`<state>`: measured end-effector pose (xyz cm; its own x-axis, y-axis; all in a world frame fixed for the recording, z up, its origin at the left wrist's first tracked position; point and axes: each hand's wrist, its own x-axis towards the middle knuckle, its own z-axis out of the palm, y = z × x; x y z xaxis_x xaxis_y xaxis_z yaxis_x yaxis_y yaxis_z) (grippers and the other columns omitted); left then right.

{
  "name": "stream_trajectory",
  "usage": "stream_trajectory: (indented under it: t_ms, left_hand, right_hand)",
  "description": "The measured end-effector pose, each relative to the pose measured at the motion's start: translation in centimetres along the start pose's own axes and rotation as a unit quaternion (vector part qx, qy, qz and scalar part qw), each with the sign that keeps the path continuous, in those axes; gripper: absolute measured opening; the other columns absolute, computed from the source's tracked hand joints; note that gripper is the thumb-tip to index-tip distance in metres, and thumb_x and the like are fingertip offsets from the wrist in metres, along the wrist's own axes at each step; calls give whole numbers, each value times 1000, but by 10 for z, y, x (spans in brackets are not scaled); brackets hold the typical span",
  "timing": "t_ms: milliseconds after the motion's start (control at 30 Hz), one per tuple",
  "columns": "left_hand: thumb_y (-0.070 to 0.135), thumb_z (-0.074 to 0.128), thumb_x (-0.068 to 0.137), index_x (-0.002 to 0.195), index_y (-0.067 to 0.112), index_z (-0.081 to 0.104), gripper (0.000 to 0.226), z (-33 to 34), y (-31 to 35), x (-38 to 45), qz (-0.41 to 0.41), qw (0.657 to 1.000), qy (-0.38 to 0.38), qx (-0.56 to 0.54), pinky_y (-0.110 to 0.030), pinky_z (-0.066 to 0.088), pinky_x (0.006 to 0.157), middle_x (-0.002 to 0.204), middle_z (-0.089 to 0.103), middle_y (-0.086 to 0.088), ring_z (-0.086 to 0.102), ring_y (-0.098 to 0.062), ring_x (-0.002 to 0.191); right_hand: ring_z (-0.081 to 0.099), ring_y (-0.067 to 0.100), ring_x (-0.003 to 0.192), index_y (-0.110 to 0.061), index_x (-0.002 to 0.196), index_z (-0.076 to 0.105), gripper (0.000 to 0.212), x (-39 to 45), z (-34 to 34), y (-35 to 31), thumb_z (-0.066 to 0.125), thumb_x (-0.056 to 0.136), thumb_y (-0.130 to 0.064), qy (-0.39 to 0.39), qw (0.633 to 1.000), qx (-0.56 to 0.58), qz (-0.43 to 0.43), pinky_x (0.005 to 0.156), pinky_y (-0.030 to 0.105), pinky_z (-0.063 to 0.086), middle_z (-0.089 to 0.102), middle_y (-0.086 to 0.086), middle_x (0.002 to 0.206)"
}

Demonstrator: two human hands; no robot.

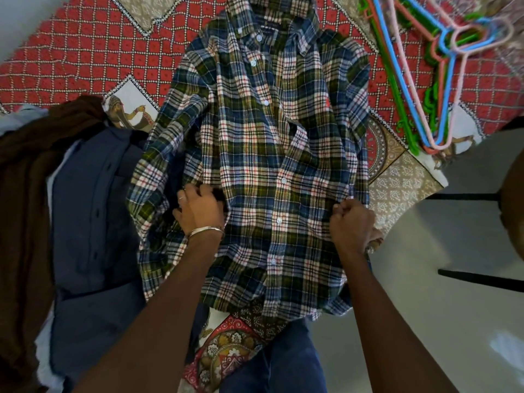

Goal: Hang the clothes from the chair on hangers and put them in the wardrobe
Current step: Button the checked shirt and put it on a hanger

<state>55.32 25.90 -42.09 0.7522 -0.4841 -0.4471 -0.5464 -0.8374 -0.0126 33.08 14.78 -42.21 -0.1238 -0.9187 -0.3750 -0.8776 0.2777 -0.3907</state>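
Observation:
A plaid shirt (263, 143) in blue, green, white and red lies buttoned and face up on the bed, collar away from me. My left hand (200, 208) grips the shirt's left side near the sleeve. On the opposite side, my right hand (353, 225) is closed on the shirt's right edge at about the same height. A bundle of plastic hangers (419, 80) in blue, pink, green and orange rests on the bed to the upper right of the shirt.
The bed carries a red patterned cover (85, 61). A dark blue shirt (93, 211) and a brown garment (25, 171) are piled at the left. A chair's dark seat and black legs (482, 279) show at the right over pale floor.

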Motion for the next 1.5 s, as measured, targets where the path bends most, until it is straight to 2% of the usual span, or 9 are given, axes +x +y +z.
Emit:
stream_trajectory:
  t_ms: [233, 467, 700, 833, 1000, 1133, 1300, 1367, 1500]
  left_hand:
    - [43, 61, 89, 104, 9, 68, 38, -4, 4, 15, -56, 996, -34, -61, -59, 36, 101, 142, 36, -18, 27, -38, 135]
    - [22, 71, 85, 84, 2, 73, 20, -6, -10, 21, -103, 948, 21, -300, -43, 56, 75, 91, 69, -21, 64, -37, 81]
    - [16, 37, 103, 91, 8, 52, 21, -40, -22, 17, -185, 825, 73, -529, -34, 35, 71, 72, 44, -4, 41, -22, 72]
    - [18, 55, 96, 85, 20, 46, 14, -62, -26, 3, -80, 766, 70, -634, -25, 40, 74, 83, 45, 4, 45, -9, 73]
    - [12, 64, 89, 129, 23, 38, 49, -53, -59, -3, -32, 962, -70, -263, -39, 44, 71, 107, 59, -14, 55, -28, 83]
    - [6, 48, 95, 151, 17, 7, 71, -33, -57, -35, -104, 974, -201, -11, -49, 44, 89, 136, 44, -26, 51, -41, 115]
    - [1, 41, 94, 135, 16, 48, 44, -12, -36, -61, 82, 984, 93, 127, -42, 48, 65, 103, 58, -24, 59, -37, 84]
    - [0, 51, 87, 117, 10, 61, 33, -1, -20, -63, 213, 957, 148, 128, -40, 47, 55, 91, 59, -20, 58, -35, 72]
    - [-8, 64, 73, 127, 6, 52, 57, 3, 18, -54, 403, 915, 5, 12, -40, 51, 69, 127, 49, -16, 56, -33, 100]
  right_hand:
    - [57, 20, 84, -7, 90, 67, 9, -21, -17, 7, 65, 87, -15, 129, 968, 203, -70, 71, 22, 37, 60, -2, 87]
    - [54, 17, 79, 1, 99, 61, 14, -20, -20, 5, 58, 94, -12, 127, 961, 244, 15, 64, 16, 33, 65, 14, 88]
    - [65, 27, 87, -9, 102, 69, 36, -10, -25, 14, 74, 81, -37, -203, 977, 71, 7, 71, 31, 45, 65, 6, 87]
    - [70, 26, 73, -14, 83, 72, 5, -11, -54, 6, 73, 82, -19, -214, 919, 332, 0, 68, 40, 56, 73, 3, 77]
    - [68, 25, 77, -9, 86, 66, 17, -21, -63, 21, 76, 76, 0, -261, 930, 255, -34, 61, 31, 56, 70, 6, 83]
    - [64, 33, 97, -3, 100, 61, 40, -30, -29, 44, 85, 70, -16, -282, 951, -124, 11, 73, 33, 49, 66, 18, 104]
    - [44, 38, 115, -10, 121, 40, 55, -71, -10, 4, 73, 78, -16, -65, 961, -263, -57, 89, 48, 44, 47, 20, 123]
    - [48, 34, 102, -12, 107, 53, 38, -79, -2, -15, 73, 75, -8, -6, 963, -195, -188, 79, 43, 44, 53, 15, 109]
    - [52, 32, 94, 0, 101, 59, 24, -79, 21, -44, 51, 82, 11, -197, 940, 7, -280, 72, 30, 37, 55, 16, 103]
